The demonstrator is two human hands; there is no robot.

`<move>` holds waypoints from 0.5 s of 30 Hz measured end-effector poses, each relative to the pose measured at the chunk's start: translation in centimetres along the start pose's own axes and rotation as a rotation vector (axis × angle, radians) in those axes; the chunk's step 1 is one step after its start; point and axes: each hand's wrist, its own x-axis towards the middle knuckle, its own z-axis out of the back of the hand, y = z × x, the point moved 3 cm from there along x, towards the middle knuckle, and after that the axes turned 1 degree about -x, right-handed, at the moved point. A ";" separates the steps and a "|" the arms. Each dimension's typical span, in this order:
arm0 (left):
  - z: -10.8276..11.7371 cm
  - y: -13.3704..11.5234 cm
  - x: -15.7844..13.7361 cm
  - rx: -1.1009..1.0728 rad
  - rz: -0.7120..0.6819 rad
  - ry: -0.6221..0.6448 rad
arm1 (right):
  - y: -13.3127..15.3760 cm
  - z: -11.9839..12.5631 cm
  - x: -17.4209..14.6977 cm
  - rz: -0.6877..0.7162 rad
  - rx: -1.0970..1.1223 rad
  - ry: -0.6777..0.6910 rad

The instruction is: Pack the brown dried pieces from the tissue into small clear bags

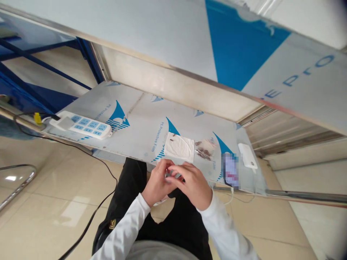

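Note:
My left hand (159,183) and my right hand (193,180) meet at the shelf's front edge, above my lap. The fingers of both are bent and closed toward each other. Whatever lies between the fingertips is too small or too hidden to name. Just beyond the hands lies a white cloth or tissue square (179,148) with a few small dark brown pieces (172,138) on its far left part. To its right is a clear plastic bag (205,150) with several dark brown pieces in it.
A white power strip (89,124) with a plugged-in adapter sits at the shelf's left; its black cable (89,216) runs down to the floor. At right are a phone (230,171) on a white cable and a white power bank (247,155). An upper shelf (162,32) overhangs the back.

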 end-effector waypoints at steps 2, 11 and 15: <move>0.0 0.4 -0.3 0.006 0.015 -0.020 | -1.1 0.4 0.9 0.048 0.079 0.102; 2.8 1.5 -2.6 0.133 0.191 -0.147 | -14.9 -2.9 13.3 -0.116 -0.258 -0.027; 4.1 1.6 -3.9 0.147 0.239 -0.182 | -17.0 -4.8 14.4 -0.101 -0.305 -0.002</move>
